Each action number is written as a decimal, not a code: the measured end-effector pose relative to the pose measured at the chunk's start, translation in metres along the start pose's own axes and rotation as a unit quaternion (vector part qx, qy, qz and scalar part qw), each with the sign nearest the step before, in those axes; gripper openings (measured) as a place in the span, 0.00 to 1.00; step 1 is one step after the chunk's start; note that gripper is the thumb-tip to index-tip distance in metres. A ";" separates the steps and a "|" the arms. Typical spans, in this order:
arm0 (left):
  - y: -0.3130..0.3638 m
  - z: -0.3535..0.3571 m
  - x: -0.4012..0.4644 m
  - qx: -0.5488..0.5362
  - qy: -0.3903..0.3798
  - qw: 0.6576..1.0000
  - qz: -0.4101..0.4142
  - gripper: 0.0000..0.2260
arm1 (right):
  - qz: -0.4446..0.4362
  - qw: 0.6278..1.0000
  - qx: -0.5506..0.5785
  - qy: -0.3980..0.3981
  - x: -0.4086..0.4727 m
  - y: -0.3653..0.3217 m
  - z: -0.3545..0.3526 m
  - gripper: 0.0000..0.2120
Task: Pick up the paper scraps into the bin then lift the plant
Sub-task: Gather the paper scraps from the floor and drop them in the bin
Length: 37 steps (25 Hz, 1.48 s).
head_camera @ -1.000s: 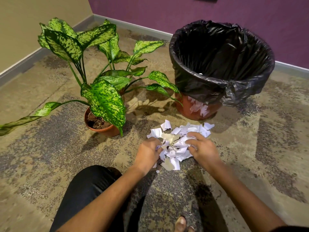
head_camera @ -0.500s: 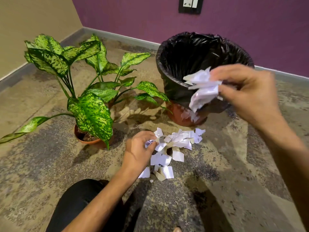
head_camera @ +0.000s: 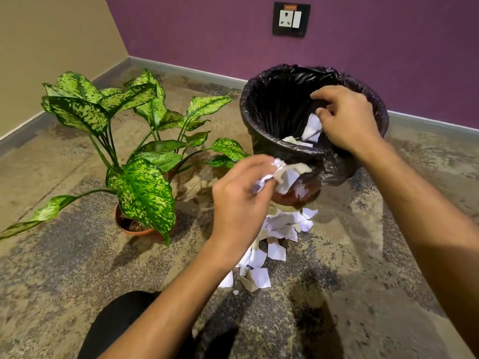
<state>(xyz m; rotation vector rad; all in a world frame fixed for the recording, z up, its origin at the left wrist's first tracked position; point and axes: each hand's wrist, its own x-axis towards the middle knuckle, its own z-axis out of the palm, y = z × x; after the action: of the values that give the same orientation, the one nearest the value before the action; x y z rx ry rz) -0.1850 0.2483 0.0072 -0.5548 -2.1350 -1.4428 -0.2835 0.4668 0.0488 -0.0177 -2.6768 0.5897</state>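
Observation:
A bin (head_camera: 261,110) lined with a black plastic bag stands on the floor near the purple wall. My right hand (head_camera: 347,120) hovers over its mouth, fingers loosening around white paper scraps (head_camera: 312,126) that hang and drop inside. My left hand (head_camera: 241,200) is raised just in front of the bin's near rim, shut on a crumpled bunch of paper scraps (head_camera: 282,177). A pile of white paper scraps (head_camera: 274,237) lies on the floor below my hands. To the left stands the potted plant (head_camera: 140,182) with speckled green leaves in a terracotta pot.
Speckled stone floor all around. A beige wall runs along the left, a purple wall with a wall socket (head_camera: 290,19) at the back. My dark-clothed knee (head_camera: 121,325) is at the bottom left. Long leaves reach toward the bin.
My right hand has carried its scraps from beside the bin to over its mouth and is releasing them. My left hand has lifted off the floor pile with a bunch of scraps.

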 end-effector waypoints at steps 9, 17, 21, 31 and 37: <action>0.010 0.060 0.128 0.150 -0.071 0.983 0.078 0.18 | 0.006 0.953 0.196 0.231 -0.080 -0.016 -0.013 0.11; 0.013 0.050 0.085 0.106 -0.073 0.983 0.132 0.21 | -0.051 0.977 0.153 0.136 -0.168 0.016 0.038 0.10; -0.018 0.027 -0.015 0.094 -0.173 0.967 0.161 0.17 | 0.075 0.993 0.053 -0.072 -0.192 0.062 0.081 0.13; -0.140 -0.039 -0.146 0.325 -0.482 0.778 -0.237 0.63 | 0.152 0.941 0.010 -0.303 -0.197 0.105 0.163 0.56; -0.158 -0.025 -0.151 0.362 -0.493 0.754 -0.240 0.63 | 0.065 0.936 0.028 -0.344 -0.205 0.061 0.180 0.52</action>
<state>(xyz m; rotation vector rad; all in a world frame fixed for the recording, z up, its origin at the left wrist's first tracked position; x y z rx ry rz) -0.1531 0.1602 -0.1923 -0.5133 -3.6021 -0.2816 -0.1677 0.4304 -0.2028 0.0343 -3.3523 0.8368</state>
